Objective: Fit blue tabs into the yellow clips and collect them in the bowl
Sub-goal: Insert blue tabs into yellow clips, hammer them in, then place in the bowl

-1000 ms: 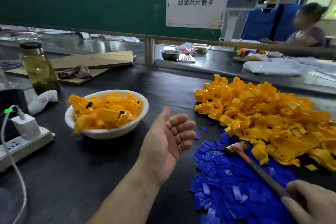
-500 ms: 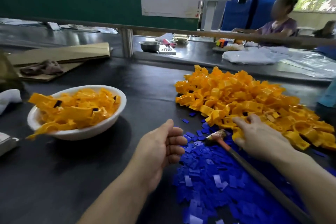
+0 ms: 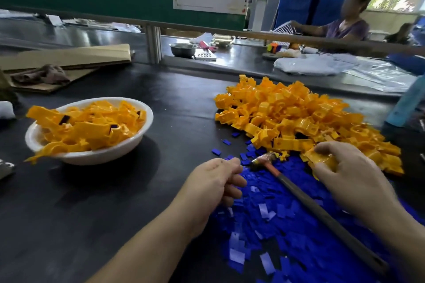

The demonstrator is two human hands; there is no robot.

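A large heap of yellow clips [image 3: 296, 117] lies on the black table at the right. Below it spreads a pile of blue tabs [image 3: 287, 232]. My right hand [image 3: 351, 179] grips one yellow clip [image 3: 319, 159] at the heap's near edge. My left hand [image 3: 213, 186] hangs over the left edge of the blue tabs with its fingers curled down into them; whether it pinches a tab is hidden. A white bowl [image 3: 128, 145] at the left holds several yellow clips with dark tabs fitted.
A small hammer [image 3: 305, 195] lies across the blue tabs between my hands, head toward the clips. Cardboard with a rag [image 3: 69, 57] sits at the back left. A rail and green board close the far side; a person sits beyond.
My right hand let go of the hammer, reached into the yellow heap and now grips a clip. My left hand turned palm down and dropped onto the blue tabs.
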